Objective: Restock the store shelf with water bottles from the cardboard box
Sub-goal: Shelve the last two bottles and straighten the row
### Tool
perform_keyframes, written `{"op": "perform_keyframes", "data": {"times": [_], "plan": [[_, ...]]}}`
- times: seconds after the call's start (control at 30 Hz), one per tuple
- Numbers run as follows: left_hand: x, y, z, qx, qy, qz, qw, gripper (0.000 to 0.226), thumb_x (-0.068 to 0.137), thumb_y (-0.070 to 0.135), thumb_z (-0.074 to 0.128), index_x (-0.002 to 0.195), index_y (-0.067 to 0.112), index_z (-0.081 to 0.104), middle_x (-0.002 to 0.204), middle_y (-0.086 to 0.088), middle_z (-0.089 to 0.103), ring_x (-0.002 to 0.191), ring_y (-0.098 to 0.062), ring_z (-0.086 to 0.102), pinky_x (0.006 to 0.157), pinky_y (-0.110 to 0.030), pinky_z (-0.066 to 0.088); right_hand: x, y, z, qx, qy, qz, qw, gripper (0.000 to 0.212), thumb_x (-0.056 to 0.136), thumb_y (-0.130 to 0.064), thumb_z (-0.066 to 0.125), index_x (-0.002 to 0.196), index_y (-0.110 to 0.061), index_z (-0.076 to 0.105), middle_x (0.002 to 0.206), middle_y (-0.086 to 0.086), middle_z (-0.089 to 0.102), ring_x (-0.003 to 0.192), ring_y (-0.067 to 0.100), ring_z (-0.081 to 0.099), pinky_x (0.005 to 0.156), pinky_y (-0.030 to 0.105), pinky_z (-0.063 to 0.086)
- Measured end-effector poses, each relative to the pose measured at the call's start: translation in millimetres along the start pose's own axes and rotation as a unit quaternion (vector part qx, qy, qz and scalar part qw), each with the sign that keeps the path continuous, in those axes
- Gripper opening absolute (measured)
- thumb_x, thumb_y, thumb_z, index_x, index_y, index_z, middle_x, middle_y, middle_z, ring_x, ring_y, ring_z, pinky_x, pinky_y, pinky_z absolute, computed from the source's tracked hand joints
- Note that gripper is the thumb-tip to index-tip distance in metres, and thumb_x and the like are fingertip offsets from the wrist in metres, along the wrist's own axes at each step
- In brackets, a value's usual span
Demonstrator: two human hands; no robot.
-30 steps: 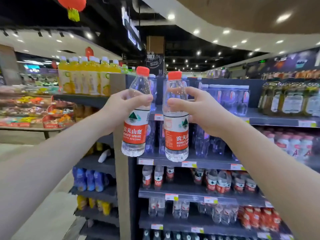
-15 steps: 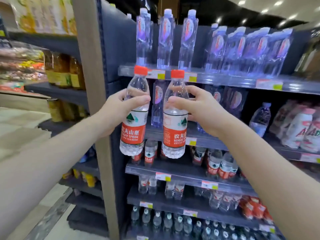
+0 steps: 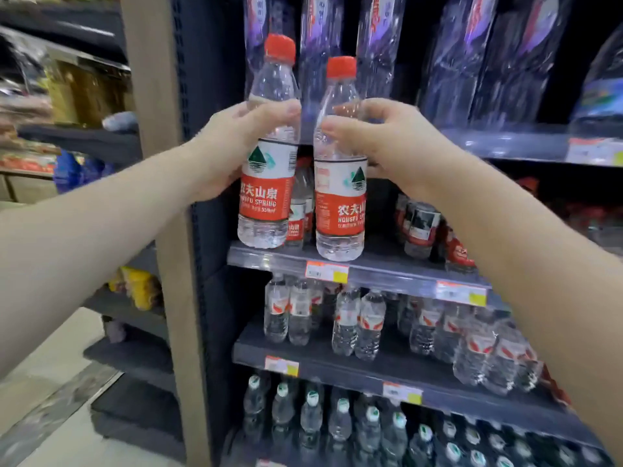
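Closer to the shelving than a second ago, the left hand [image 3: 229, 146] wraps the left Nongfu Spring bottle [image 3: 266, 197] and the right hand [image 3: 387, 146] wraps the right Nongfu Spring bottle [image 3: 340, 210], fingertips hidden behind. Both bases meet the shelf lip [image 3: 387, 276] at 6 o'clock; contact unclear. Red-labelled stock [image 3: 421, 227] at 3 o'clock is blurred.

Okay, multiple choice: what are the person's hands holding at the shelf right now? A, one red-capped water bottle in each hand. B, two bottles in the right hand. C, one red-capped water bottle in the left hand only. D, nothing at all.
A: the left hand grips the left bottle and the right hand grips the right bottle, both with red caps.
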State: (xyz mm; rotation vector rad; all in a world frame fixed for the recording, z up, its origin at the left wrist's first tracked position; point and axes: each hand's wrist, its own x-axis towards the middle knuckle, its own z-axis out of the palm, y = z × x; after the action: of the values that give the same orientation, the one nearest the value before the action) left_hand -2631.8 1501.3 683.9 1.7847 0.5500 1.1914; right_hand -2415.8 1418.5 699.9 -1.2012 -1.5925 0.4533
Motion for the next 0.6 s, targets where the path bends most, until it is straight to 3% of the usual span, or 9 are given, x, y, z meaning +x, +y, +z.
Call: {"op": "perform_keyframes", "data": {"times": [0.07, 0.13, 0.23, 0.33, 0.4, 0.5, 0.6], "plan": [[-16.7, -23.6, 4.3, 0.012, 0.014, -0.008, 1.000, 0.075, 0.081, 0.051, 0.080, 0.139, 0.007, 0.063, 0.132, -0.012, 0.073, 0.123, -0.033, 0.070, 0.112, -0.054, 0.049, -9.5, 26.4, 7.6, -0.005, 0.001, 0.008, 1.000, 0.059, 0.080, -0.051, 0.085, 0.129, -0.023, 0.068, 0.115, -0.004, 0.077, 0.102, 0.012, 0.076, 0.089, 0.042, 0.064], [-24.2, -42.3, 8.3, 0.027, 0.030, -0.010, 0.999, 0.080, 0.075, 0.052, 0.084, 0.135, 0.003, 0.064, 0.129, -0.014, 0.074, 0.120, -0.034, 0.072, 0.110, -0.055, 0.051, -15.2, 46.7, 10.6, -0.002, -0.003, 0.016, 1.000, 0.054, 0.082, -0.048, 0.084, 0.127, -0.023, 0.068, 0.113, -0.003, 0.078, 0.103, 0.014, 0.076, 0.090, 0.041, 0.063], [-27.2, -60.7, 13.1, 0.020, 0.045, -0.023, 0.999, 0.068, 0.079, 0.046, 0.084, 0.127, 0.001, 0.065, 0.125, -0.016, 0.076, 0.117, -0.037, 0.072, 0.107, -0.055, 0.054, -16.0, 71.8, 13.9, 0.034, -0.014, 0.037, 0.999, 0.040, 0.087, -0.034, 0.083, 0.122, -0.017, 0.070, 0.108, 0.002, 0.080, 0.098, 0.017, 0.078, 0.081, 0.034, 0.065], [-18.4, -74.8, 13.5, 0.011, 0.035, -0.057, 0.998, 0.065, 0.078, 0.050, 0.084, 0.128, 0.011, 0.069, 0.121, -0.011, 0.078, 0.113, -0.034, 0.075, 0.108, -0.057, 0.053, -4.0, 93.0, 16.9, 0.052, -0.017, 0.065, 0.996, 0.050, 0.085, -0.036, 0.085, 0.127, -0.016, 0.067, 0.112, 0.005, 0.079, 0.099, 0.017, 0.078, 0.072, 0.028, 0.063], [-10.3, -81.3, 15.7, 0.011, 0.025, -0.059, 0.998, 0.059, 0.078, 0.048, 0.086, 0.125, 0.015, 0.072, 0.121, -0.009, 0.078, 0.113, -0.032, 0.075, 0.108, -0.056, 0.053, 9.8, 105.8, 17.5, 0.060, -0.015, 0.078, 0.995, 0.060, 0.082, -0.040, 0.087, 0.132, -0.017, 0.064, 0.114, 0.003, 0.079, 0.100, 0.016, 0.078, 0.076, 0.032, 0.062], [-3.0, -92.7, 16.9, -0.002, 0.028, -0.060, 0.998, 0.056, 0.076, 0.046, 0.088, 0.122, 0.017, 0.075, 0.118, -0.007, 0.079, 0.112, -0.030, 0.076, 0.106, -0.053, 0.055, 31.5, 121.2, 22.4, 0.071, -0.008, 0.087, 0.994, 0.056, 0.084, -0.037, 0.085, 0.132, -0.017, 0.063, 0.115, 0.003, 0.078, 0.100, 0.017, 0.078, 0.083, 0.038, 0.064], [0.0, -107.2, 15.4, -0.019, 0.048, -0.067, 0.996, 0.058, 0.073, 0.047, 0.089, 0.120, 0.016, 0.075, 0.116, -0.005, 0.080, 0.110, -0.028, 0.076, 0.103, -0.048, 0.057, 51.5, 131.8, 27.4, 0.088, 0.014, 0.093, 0.992, 0.051, 0.086, -0.033, 0.084, 0.129, -0.016, 0.064, 0.116, 0.005, 0.077, 0.100, 0.020, 0.077, 0.078, 0.034, 0.064]]}}
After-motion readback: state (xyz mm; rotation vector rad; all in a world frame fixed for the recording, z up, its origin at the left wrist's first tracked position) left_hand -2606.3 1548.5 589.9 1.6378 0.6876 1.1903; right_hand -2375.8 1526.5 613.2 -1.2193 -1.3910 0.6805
